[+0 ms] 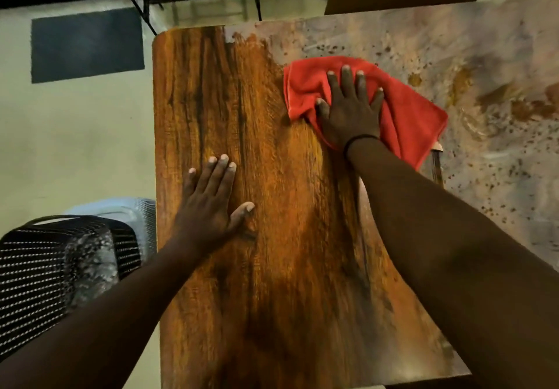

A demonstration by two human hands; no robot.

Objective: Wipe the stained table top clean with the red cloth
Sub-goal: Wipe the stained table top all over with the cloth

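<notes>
Flat and wide, my right grip [348,110] presses the red cloth [402,116] onto the bench [272,267] at the stained patch's left edge; my left grip [211,201] rests spread on bare wood nearer me.

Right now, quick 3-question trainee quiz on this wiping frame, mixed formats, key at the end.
1. True or false: the left hand holds the red cloth.
2. Multiple choice: which part of the table top is still covered in pale, speckled stain? A) the left side B) the right side C) the near edge
3. Fill in: the right hand presses ____ on the cloth, fingers spread.

Key
1. False; it lies flat on bare wood, apart from the cloth.
2. B
3. flat
</notes>
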